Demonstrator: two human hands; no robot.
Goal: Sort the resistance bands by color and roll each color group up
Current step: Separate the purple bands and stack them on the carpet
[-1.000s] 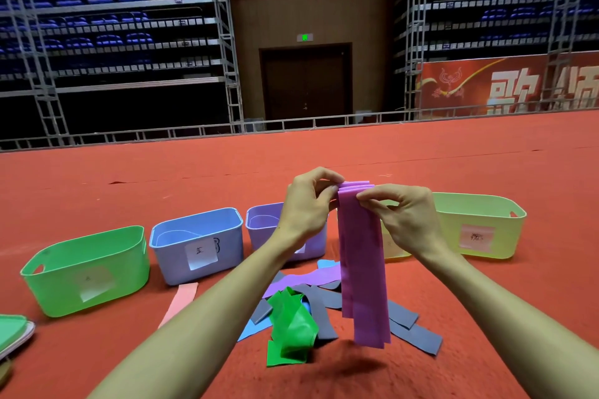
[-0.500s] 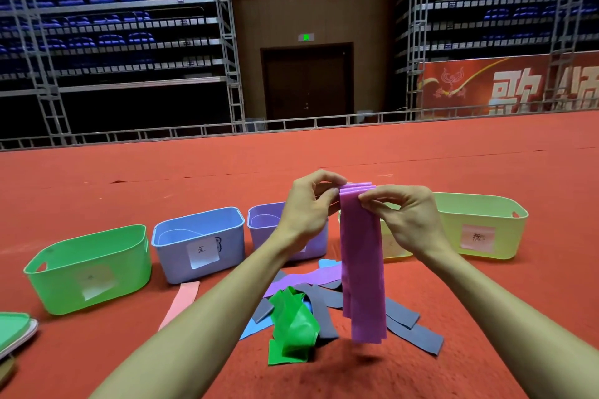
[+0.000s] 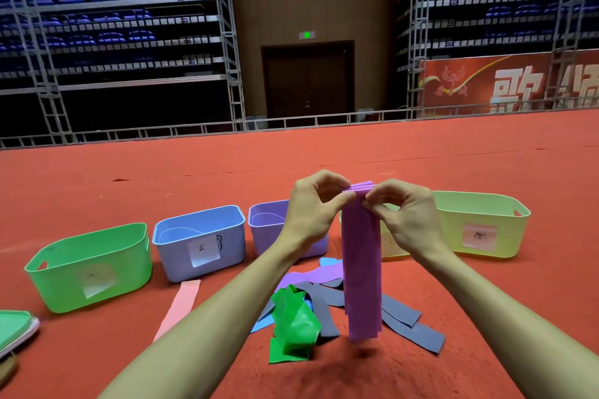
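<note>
A stack of purple bands (image 3: 361,272) hangs straight down in front of me. My left hand (image 3: 312,207) and my right hand (image 3: 402,214) both pinch its top edge, thumbs and fingers curled round it. Under it on the red floor lies a loose heap: a crumpled green band (image 3: 293,327), several dark grey bands (image 3: 411,324), one more purple band (image 3: 311,277) and bits of light blue band (image 3: 327,261). A pink band (image 3: 180,304) lies apart to the left.
A row of bins stands behind the heap: green bin (image 3: 90,266), blue bin (image 3: 201,241), purple bin (image 3: 269,223), and a yellow-green bin (image 3: 483,223) at the right. A green lid (image 3: 13,330) lies at the far left edge.
Both hands have closed in on the top of the purple stack. The stack's lower end has risen a little off the heap.
</note>
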